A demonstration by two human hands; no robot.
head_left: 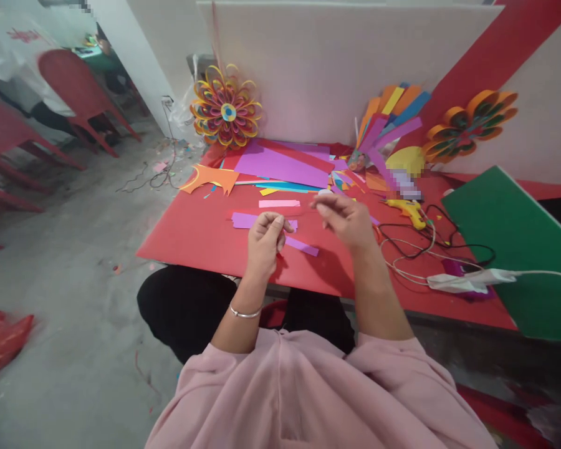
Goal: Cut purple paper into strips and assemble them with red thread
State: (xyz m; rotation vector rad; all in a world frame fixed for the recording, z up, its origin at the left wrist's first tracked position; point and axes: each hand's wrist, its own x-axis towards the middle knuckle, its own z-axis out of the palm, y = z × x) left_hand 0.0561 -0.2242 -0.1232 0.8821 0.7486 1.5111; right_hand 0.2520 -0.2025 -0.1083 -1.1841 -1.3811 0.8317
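My left hand (265, 240) is closed in a pinch above the front of the red table, over some purple paper strips (245, 221). Whatever it pinches, if anything, is too small to name. To its right, my right hand (346, 219) hangs a little higher, thumb and fingers drawn together. A faint thin line seems to run between the two hands, but I cannot tell what it is. Beyond them lies a short pink paper strip (278, 203). Another purple strip (302, 247) lies between my hands, nearer the table's edge.
Purple sheets (280, 163) and an orange cut-out (210, 179) lie farther back. Paper-loop flowers (228, 112) lean at the wall. On the right are a yellow glue gun (407, 212), tangled cables, a white-wrapped power strip (470, 280) and a green board (518, 249).
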